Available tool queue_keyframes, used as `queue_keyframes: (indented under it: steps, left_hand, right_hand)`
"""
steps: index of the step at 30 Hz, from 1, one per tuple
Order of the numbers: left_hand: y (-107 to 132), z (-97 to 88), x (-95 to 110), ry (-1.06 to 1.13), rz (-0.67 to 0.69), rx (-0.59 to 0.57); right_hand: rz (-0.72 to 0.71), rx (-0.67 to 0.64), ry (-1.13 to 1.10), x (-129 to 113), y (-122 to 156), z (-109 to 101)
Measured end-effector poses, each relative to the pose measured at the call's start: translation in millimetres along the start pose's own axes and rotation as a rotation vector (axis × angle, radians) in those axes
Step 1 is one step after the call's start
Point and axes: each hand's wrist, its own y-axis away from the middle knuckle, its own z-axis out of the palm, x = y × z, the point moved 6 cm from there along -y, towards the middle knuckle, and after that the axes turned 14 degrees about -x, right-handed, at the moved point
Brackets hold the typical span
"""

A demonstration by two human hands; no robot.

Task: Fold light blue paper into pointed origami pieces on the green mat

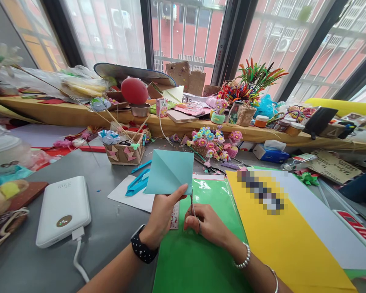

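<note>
My left hand (161,215) pinches the lower edge of a folded light blue paper square (170,171) and holds it upright above the table. My right hand (207,224) is closed on a pair of small scissors (194,209), whose blades point up at the paper's bottom right corner. Both hands hover over a green sheet (201,252). A black watch sits on my left wrist and bead bracelets on my right.
A yellow sheet (280,240) and a white sheet lie to the right. A white power bank (64,209) with cable lies at the left. Blue paper strips (137,183), a cardboard basket (125,152), paper flowers (210,142) and a cluttered wooden shelf (79,114) lie behind.
</note>
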Motion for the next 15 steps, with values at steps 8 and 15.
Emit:
queue_keyframes:
  steps: [8,15]
  left_hand:
    - [1.8,0.6,0.5,0.011,-0.012,0.024]
    - [0.9,0.5,0.0,0.028,-0.006,0.034]
  right_hand:
    - [-0.010,0.031,-0.017,0.7,0.6,0.6]
    - [0.025,0.045,-0.085,1.2,0.9,0.2]
